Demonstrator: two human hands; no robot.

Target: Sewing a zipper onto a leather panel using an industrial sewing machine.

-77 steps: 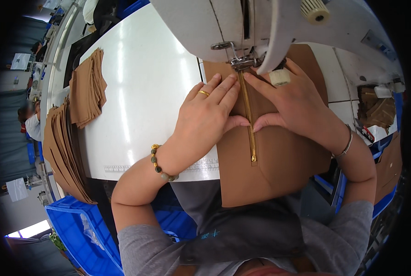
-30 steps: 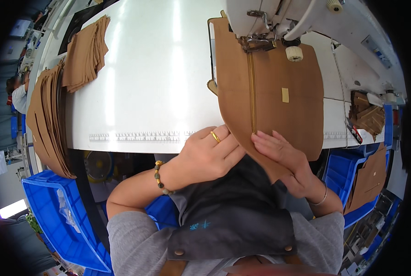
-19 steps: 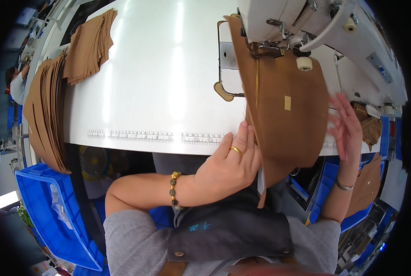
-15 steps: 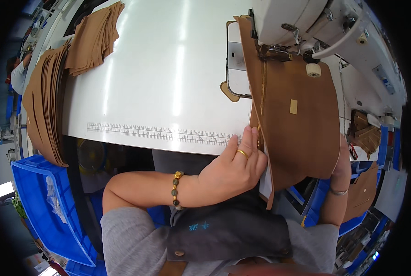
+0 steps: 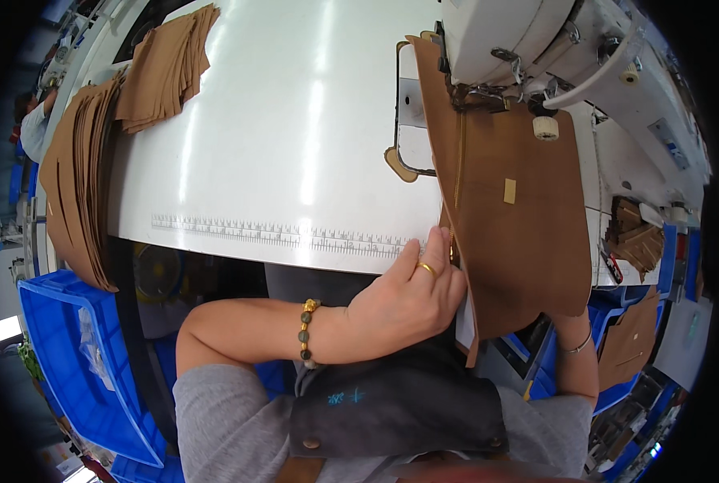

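Note:
A brown leather-like panel [image 5: 520, 233] with a zipper [image 5: 459, 153] along its left side lies under the head of a sewing machine [image 5: 500, 48]. A small pale yellow patch [image 5: 510, 191] is on the panel. My left hand [image 5: 420, 296], with a gold ring and a bead bracelet, grips the panel's near left edge by the zipper, its fingers closed there. Below the panel's near right corner is my right hand [image 5: 570, 328]; its fingers are hidden beneath the panel. A white strip shows under the panel's folded left edge.
Brown cut pieces [image 5: 166, 68] lie stacked at the far left, with more brown panels [image 5: 82, 185] draped beside them. A blue bin [image 5: 94, 362] stands at the left. A printed ruler [image 5: 279, 233] runs along the white table's near edge. Brown scraps [image 5: 637, 237] lie at the right.
My right hand has moved from the panel's right edge to below its near corner, going left and under it. The panel's right side has shifted slightly left. My left hand has barely moved.

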